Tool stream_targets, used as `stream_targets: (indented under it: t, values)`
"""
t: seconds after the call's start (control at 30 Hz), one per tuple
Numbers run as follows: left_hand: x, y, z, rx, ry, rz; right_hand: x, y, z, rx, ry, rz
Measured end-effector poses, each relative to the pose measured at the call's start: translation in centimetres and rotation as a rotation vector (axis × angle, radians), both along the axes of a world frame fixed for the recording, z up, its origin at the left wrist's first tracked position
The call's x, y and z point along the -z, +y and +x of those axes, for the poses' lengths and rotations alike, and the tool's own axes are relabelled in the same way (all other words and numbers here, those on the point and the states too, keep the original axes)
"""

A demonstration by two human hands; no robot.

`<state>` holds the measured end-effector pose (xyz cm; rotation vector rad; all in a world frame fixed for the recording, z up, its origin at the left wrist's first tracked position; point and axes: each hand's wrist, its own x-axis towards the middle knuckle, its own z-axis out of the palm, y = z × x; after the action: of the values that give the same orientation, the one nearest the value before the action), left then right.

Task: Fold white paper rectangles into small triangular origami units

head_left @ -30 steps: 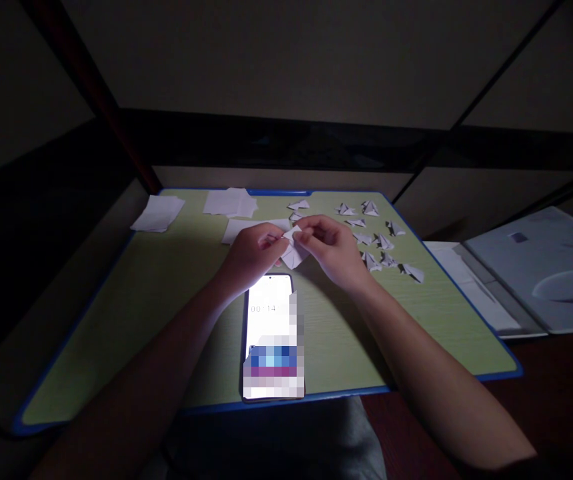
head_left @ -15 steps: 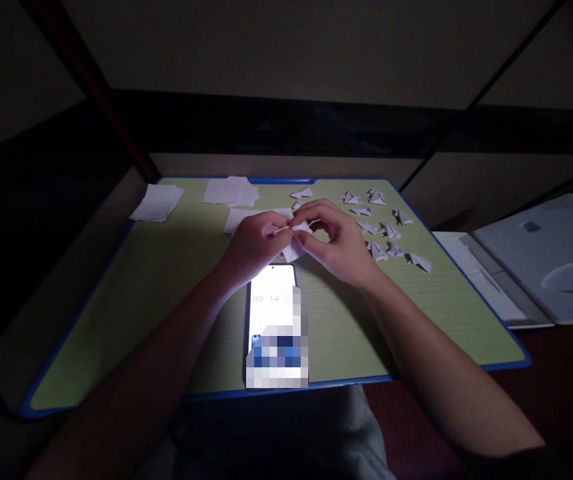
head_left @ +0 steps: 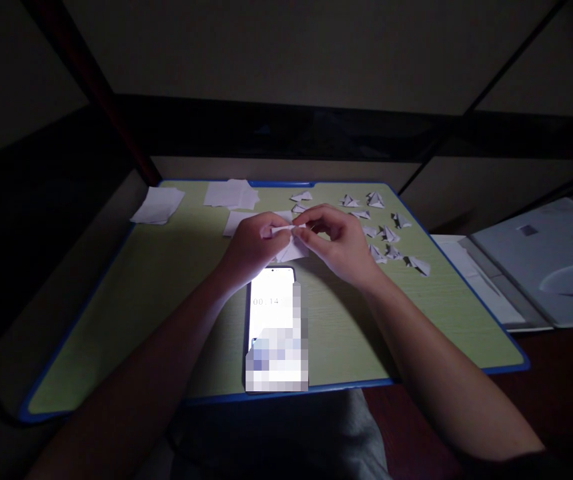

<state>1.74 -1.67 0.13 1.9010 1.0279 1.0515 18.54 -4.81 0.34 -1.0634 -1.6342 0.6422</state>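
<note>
A small white paper piece (head_left: 290, 241) is pinched between my left hand (head_left: 251, 248) and my right hand (head_left: 340, 244), both held just above the green board (head_left: 156, 293). The fingertips of both hands meet on the paper's upper fold. Below the hands a lit phone (head_left: 275, 327) lies flat on the board, its screen glowing. Several small folded paper shapes (head_left: 389, 233) are scattered on the board right of my right hand.
Flat white paper sheets lie at the board's far left (head_left: 157, 204) and far middle (head_left: 231, 194). An open white folder or book (head_left: 536, 263) lies to the right, off the board. The room is dark; a dark bar (head_left: 286, 130) runs across behind the board.
My hands have drawn closer together on the paper piece and flattened its fold. The view shifted slightly, and nothing else on the board moved.
</note>
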Motion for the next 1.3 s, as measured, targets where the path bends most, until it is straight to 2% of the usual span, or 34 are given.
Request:
stream_targets:
  t: [0.1, 0.23, 0.47, 0.87, 0.97, 1.13, 1.3]
  values:
    - [-0.16, -0.03, 0.06, 0.004, -0.029, -0.085, 0.17, 0.2, 0.01, -0.002, 0.046, -0.021]
    - [-0.25, -0.08, 0.09, 0.009, -0.05, -0.124, 0.32, 0.35, -0.03, -0.002, 0.095, -0.037]
    - [-0.33, -0.36, 0.14, 0.037, -0.032, -0.067, 0.42, 0.22, -0.25, -0.015, 0.125, -0.043]
    - [-0.17, -0.34, 0.27, -0.009, -0.013, -0.069, 0.46, -0.2, -0.55, 0.069, 0.014, 0.103]
    - [-0.11, -0.34, 0.27, -0.023, 0.009, -0.037, 0.46, -0.22, -0.55, 0.084, 0.003, 0.105]
    - [0.2, -0.35, 0.42, -0.091, 0.033, 0.13, 0.43, -0.27, -0.66, 0.09, -0.025, 0.116]
    - [0.55, -0.36, 0.44, -0.133, 0.077, 0.2, 0.38, -0.33, -0.77, 0.086, -0.008, 0.115]
